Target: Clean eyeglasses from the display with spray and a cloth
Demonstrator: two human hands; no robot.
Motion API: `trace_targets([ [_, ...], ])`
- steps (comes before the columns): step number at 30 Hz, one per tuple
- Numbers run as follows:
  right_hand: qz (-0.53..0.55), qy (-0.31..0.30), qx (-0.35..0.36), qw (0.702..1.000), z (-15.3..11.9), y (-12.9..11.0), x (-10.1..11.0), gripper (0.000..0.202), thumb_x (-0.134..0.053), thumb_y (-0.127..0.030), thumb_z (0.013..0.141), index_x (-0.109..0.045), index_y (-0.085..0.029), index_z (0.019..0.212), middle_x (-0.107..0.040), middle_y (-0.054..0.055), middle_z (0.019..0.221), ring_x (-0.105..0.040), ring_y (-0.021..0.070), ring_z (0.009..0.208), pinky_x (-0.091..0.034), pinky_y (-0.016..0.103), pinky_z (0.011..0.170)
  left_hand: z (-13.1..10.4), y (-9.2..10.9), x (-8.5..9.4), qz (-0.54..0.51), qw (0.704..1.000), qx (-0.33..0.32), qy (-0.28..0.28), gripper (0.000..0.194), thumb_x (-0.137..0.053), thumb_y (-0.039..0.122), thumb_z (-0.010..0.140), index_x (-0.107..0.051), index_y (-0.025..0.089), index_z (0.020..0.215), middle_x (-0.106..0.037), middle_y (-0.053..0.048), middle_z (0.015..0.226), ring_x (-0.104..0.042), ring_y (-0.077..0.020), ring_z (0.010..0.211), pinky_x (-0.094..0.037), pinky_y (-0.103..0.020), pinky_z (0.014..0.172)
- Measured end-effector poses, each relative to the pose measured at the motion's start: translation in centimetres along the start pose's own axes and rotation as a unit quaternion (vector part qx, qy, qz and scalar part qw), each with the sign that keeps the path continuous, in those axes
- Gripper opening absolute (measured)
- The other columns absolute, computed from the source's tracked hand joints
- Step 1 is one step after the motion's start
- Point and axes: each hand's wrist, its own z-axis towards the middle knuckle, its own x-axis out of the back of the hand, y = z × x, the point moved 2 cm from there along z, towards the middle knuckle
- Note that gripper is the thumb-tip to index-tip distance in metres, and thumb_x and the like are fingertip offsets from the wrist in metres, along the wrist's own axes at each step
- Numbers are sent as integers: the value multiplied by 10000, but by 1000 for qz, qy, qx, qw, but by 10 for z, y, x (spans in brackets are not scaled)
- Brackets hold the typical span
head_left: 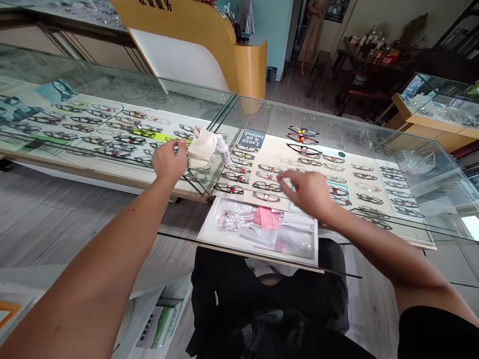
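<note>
Cream cloth (202, 145) just beside left grip (170, 158), pinch unclear, right grip (309, 190) loosely spread

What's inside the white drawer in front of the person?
The white drawer holds crinkled clear plastic and a pink packet, among other items. Whatever lies beneath them is covered, so I can't tell.

Cream cloth (202, 145), white bottle (224, 151)

bottle label (226, 157) too small to read, far person (313, 31) cropped at top
</note>
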Motion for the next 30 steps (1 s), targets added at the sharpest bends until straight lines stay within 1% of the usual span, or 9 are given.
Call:
trace_targets([
  [2, 13, -94, 73, 993, -30, -28, -25, 402, -471, -441, 1085, -819, -294, 1222, -784, 51, 735, -703, 231, 682, -363, 315, 671, 0, -1, 0, 13, 999, 29, 30, 518, -407, 501, 1122, -772, 140, 1195, -755, -98, 1028, -523, -230, 880, -265, -357, 773],
  [4, 23, -183, 125, 975, -49, -44, -60, 412, -457, -436, 1093, -810, -281, 1238, -817, 77, 799, -731, 242, 722, -365, 317, 672, 0, -1, 0, 14, 998, 36, 40, 512, -426, 516, 1118, -781, 152, 1176, -760, -84, 1017, -520, -223, 865, -259, -355, 762],
  [7, 31, -263, 100, 959, -49, -41, -115, 358, -525, -405, 1067, -804, -273, 1248, -835, 81, 847, -759, 252, 795, -410, 309, 709, 0, 0, 1, 11, 999, 35, 37, 503, -423, 506, 1122, -776, 151, 1166, -748, -82, 1002, -513, -222, 860, -255, -356, 760],
  [9, 31, -262, 68, 962, -32, -27, -142, 333, -555, -399, 1059, -799, -272, 1247, -846, 71, 899, -770, 246, 849, -439, 300, 741, -1, 0, 1, 10, 999, 34, 31, 506, -413, 504, 1125, -773, 149, 1151, -734, -81, 980, -504, -221, 848, -251, -357, 755],
  [11, 28, -239, 27, 970, -7, -8, -158, 352, -513, -398, 1085, -776, -280, 1286, -852, 63, 953, -775, 243, 927, -458, 297, 781, -1, 1, 2, 9, 999, 34, 27, 516, -403, 507, 1124, -775, 149, 1133, -727, -82, 964, -496, -219, 836, -248, -357, 745],
  [14, 12, -188, -50, 981, 35, 24, -168, 401, -449, -378, 1108, -727, -271, 1376, -845, 96, 1135, -764, 258, 1038, -469, 308, 809, -2, 1, 3, 5, 999, 33, 27, 519, -400, 505, 1117, -787, 160, 1130, -739, -85, 969, -508, -219, 841, -260, -355, 744],
  [19, -2, -126, -135, 983, 93, 64, -179, 480, -338, -378, 1146, -679, -248, 1457, -820, 132, 1231, -742, 270, 1124, -476, 326, 863, -5, 1, 4, 0, 999, 33, 33, 493, -404, 495, 1112, -788, 185, 1124, -773, -92, 1033, -581, -244, 908, -309, -356, 775],
  [24, -6, -113, -169, 979, 132, 75, -197, 464, -387, -400, 1144, -684, -237, 1461, -800, 158, 1287, -714, 269, 1197, -467, 321, 907, -7, 3, 5, 11, 999, 27, 32, 474, -388, 480, 1113, -778, 211, 1124, -788, -108, 1102, -656, -284, 1027, -370, -372, 834],
  [30, -18, -120, -178, 976, 160, 74, -213, 386, -463, -332, 1115, -747, -221, 1352, -805, 163, 1221, -720, 251, 1137, -463, 316, 921, -10, 5, 5, 14, 999, 28, 26, 479, -358, 469, 1107, -767, 234, 1194, -785, -120, 1186, -685, -303, 1136, -429, -371, 888],
])
